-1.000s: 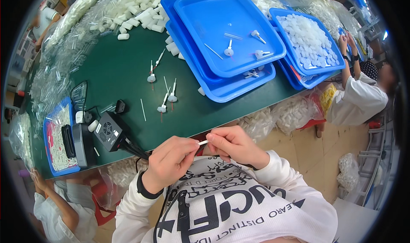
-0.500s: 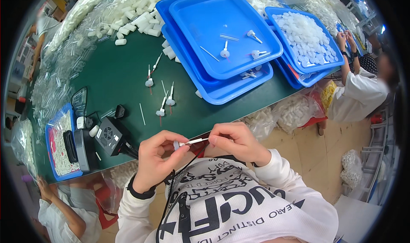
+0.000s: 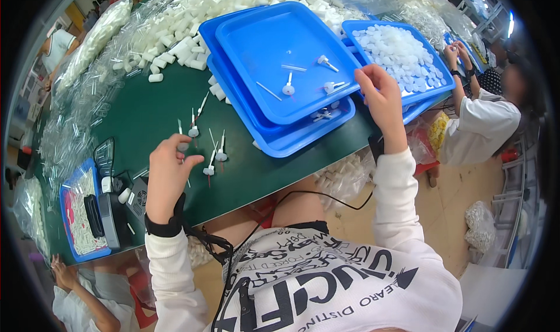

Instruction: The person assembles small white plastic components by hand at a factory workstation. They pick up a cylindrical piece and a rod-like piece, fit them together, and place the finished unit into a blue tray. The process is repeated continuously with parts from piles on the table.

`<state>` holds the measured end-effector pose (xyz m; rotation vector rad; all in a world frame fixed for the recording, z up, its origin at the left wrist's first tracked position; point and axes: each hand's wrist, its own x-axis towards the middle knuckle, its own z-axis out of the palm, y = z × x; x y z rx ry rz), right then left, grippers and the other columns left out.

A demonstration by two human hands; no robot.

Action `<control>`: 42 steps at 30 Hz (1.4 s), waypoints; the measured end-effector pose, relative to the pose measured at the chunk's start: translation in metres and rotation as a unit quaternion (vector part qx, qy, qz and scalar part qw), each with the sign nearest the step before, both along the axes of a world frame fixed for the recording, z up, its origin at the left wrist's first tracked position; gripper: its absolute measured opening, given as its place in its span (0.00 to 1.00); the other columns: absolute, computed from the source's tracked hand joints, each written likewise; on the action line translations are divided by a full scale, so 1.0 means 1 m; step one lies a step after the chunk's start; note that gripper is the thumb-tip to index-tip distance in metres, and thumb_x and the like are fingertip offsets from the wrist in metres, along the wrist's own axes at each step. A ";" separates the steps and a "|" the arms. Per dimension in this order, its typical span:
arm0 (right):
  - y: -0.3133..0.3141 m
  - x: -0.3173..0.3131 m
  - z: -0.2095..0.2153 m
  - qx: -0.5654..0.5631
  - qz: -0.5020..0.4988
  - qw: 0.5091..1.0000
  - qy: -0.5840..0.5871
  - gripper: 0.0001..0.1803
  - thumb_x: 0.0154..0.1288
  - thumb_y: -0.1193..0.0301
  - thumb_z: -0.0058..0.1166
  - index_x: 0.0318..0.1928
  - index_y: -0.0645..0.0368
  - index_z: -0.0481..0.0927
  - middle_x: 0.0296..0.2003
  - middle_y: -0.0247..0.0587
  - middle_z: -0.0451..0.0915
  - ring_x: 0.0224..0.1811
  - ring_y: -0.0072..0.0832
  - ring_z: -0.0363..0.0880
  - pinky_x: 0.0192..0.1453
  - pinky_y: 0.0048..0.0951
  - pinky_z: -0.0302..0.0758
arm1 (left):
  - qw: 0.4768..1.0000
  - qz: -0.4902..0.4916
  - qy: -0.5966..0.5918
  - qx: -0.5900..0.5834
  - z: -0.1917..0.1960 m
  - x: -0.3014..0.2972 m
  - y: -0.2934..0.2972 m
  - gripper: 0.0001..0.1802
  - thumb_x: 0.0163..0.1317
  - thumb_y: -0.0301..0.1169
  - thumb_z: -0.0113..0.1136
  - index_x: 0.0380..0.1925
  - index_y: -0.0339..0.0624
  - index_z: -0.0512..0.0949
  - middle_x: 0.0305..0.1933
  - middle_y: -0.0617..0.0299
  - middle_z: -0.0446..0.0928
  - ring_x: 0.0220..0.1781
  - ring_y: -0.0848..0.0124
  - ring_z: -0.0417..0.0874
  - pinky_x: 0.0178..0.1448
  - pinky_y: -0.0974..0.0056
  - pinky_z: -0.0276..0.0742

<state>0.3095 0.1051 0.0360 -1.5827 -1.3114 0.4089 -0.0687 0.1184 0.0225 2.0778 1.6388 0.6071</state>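
Note:
On the left of the green table (image 3: 134, 110), my left hand (image 3: 169, 169) has its thumb and fingers apart. By its fingertips is a small assembly of a white stem and a translucent round cap (image 3: 183, 147), partly behind the fingers. Similar assemblies lie just beyond and to the right, such as one with a white stem and cap (image 3: 220, 155). My right hand (image 3: 382, 96) is raised at the right rim of the upper blue tray (image 3: 251, 46), fingers loosely bent with nothing visible between them. Beyond it, a blue tray holds many white translucent discs (image 3: 396, 52).
Loose white cylinders (image 3: 175, 49) and clear tubes are heaped at the back and left. A blue tray of small white sticks (image 3: 87, 215) stands at left beside a black device (image 3: 116, 215). A thin black cable (image 3: 315, 193) crosses my lap. Other people sit at both sides.
My hands have parted from the assembly they held together at the near edge. The left moved up-left, where one more assembly now lies; the right moved up-right to the trays.

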 end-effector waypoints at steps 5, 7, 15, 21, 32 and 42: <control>0.034 0.010 0.004 0.012 0.026 0.987 -0.158 0.09 0.56 0.68 0.57 0.33 0.62 0.79 0.22 0.39 0.77 0.25 0.27 0.74 0.32 0.27 0.71 | 0.998 -0.053 0.040 -0.017 -0.001 -0.002 -0.004 0.22 0.52 0.34 0.66 0.48 0.40 0.77 0.57 0.41 0.69 0.55 0.47 0.74 0.58 0.54 0.69; 0.045 0.010 0.007 -0.015 0.055 0.973 -0.222 0.09 0.52 0.70 0.58 0.34 0.61 0.81 0.25 0.45 0.79 0.29 0.37 0.78 0.36 0.33 0.74 | 0.998 -0.033 0.057 0.011 0.000 -0.002 -0.010 0.23 0.52 0.34 0.66 0.49 0.41 0.76 0.59 0.42 0.68 0.56 0.46 0.73 0.59 0.54 0.69; 0.071 0.016 -0.006 -0.105 0.026 0.924 -0.367 0.07 0.53 0.69 0.57 0.33 0.57 0.81 0.28 0.43 0.81 0.36 0.42 0.79 0.40 0.39 0.74 | 0.994 -0.019 0.010 0.105 0.023 0.028 -0.049 0.21 0.52 0.30 0.63 0.47 0.38 0.74 0.58 0.47 0.68 0.58 0.50 0.71 0.61 0.56 0.66; 0.035 -0.014 0.017 -0.010 0.017 0.985 -0.172 0.07 0.57 0.73 0.54 0.37 0.60 0.77 0.27 0.41 0.81 0.30 0.33 0.80 0.33 0.29 0.74 | 0.986 -0.065 -0.141 0.062 0.027 0.040 -0.066 0.20 0.50 0.23 0.63 0.46 0.37 0.75 0.53 0.53 0.73 0.51 0.61 0.76 0.55 0.62 0.70; -0.052 -0.094 0.028 -0.067 0.375 0.924 -0.021 0.06 0.58 0.73 0.59 0.35 0.61 0.81 0.24 0.36 0.80 0.23 0.24 0.77 0.29 0.22 0.72 | 0.903 -0.151 -0.383 -0.120 0.017 0.069 -0.054 0.20 0.56 0.17 0.57 0.52 0.32 0.72 0.43 0.57 0.76 0.39 0.75 0.76 0.46 0.72 0.73; -0.025 -0.090 0.051 -0.041 0.396 0.915 -0.062 0.06 0.56 0.73 0.61 0.35 0.60 0.83 0.27 0.35 0.82 0.26 0.22 0.79 0.32 0.21 0.73 | 0.861 -0.075 -0.491 -0.108 0.033 0.073 -0.060 0.18 0.57 0.16 0.56 0.50 0.30 0.73 0.44 0.53 0.78 0.41 0.71 0.80 0.47 0.70 0.76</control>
